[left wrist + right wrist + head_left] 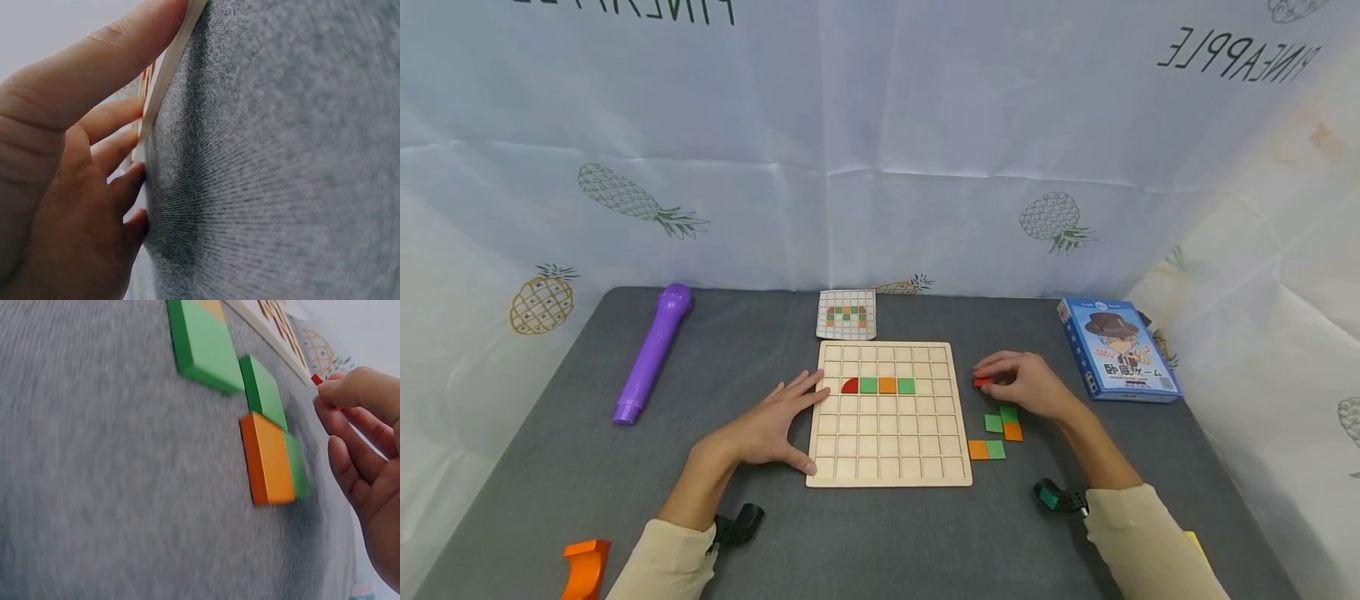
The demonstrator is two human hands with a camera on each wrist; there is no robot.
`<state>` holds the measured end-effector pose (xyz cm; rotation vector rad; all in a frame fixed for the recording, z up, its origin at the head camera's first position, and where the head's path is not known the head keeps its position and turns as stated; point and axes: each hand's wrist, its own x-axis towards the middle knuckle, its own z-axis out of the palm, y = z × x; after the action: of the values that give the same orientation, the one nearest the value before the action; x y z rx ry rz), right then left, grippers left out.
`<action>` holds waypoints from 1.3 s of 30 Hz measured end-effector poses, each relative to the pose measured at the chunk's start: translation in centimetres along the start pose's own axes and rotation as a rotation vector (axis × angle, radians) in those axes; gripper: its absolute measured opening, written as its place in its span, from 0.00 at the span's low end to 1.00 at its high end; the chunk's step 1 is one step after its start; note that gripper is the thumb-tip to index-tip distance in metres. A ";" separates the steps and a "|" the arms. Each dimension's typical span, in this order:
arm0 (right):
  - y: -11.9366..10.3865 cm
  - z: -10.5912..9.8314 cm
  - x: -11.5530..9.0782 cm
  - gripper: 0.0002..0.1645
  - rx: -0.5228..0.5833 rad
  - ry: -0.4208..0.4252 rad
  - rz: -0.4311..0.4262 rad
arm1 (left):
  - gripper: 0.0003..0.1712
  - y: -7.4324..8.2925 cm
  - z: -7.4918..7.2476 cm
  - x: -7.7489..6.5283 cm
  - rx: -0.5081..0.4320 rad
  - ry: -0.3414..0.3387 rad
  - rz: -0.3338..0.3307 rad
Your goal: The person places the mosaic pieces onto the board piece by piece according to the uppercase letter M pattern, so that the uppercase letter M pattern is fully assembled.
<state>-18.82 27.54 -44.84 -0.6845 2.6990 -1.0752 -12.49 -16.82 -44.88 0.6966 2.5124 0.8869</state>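
Observation:
A wooden grid board (887,450) lies in the middle of the table. One of its upper rows holds a red quarter-round tile (850,386), a green tile (868,385), an orange tile (887,385) and another green tile (906,386). My left hand (771,425) rests at the board's left side, fingers spread, thumb on the lower left corner. Just right of the board, my right hand (1026,383) pinches a small red tile (317,379) between thumb and fingers; most of the tile is hidden. Nearer me lie loose green and orange tiles (1012,432).
A pattern card (846,315) touches the board's far edge. To the left lies a purple tube (652,354); a blue game box (1118,350) stands at the right. An orange curved piece (585,569) sits at the front left. Pineapple-print cloth (880,150) hangs behind the table.

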 end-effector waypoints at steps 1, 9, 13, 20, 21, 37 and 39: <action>-0.2 0.1 0.2 0.13 0.005 -0.001 -0.003 | 0.66 0.0 0.0 0.0 -0.001 -0.001 0.000; -1.6 1.4 1.3 0.13 0.049 -0.014 -0.041 | 0.66 0.2 -0.1 0.0 -0.007 -0.001 -0.003; -2.2 2.0 1.8 0.13 0.076 -0.026 -0.046 | 0.66 0.2 -0.1 0.0 -0.007 -0.001 -0.003; -3.3 3.3 2.8 0.14 0.129 -0.037 -0.021 | 0.66 0.2 -0.1 0.0 -0.010 0.004 0.000; -3.4 3.5 2.9 0.14 0.133 -0.041 -0.018 | 0.66 0.2 -0.1 0.0 -0.012 0.004 0.000; -4.7 5.7 3.9 0.08 0.116 -0.016 -0.048 | 0.66 0.2 -0.1 0.0 -0.005 0.008 0.004; -4.7 5.8 3.9 0.08 0.102 -0.009 -0.056 | 0.66 0.2 -0.1 0.0 -0.004 0.008 0.006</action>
<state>-18.85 19.14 -45.82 -0.7490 2.6116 -1.2102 -12.47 -16.74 -44.71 0.7009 2.5165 0.8976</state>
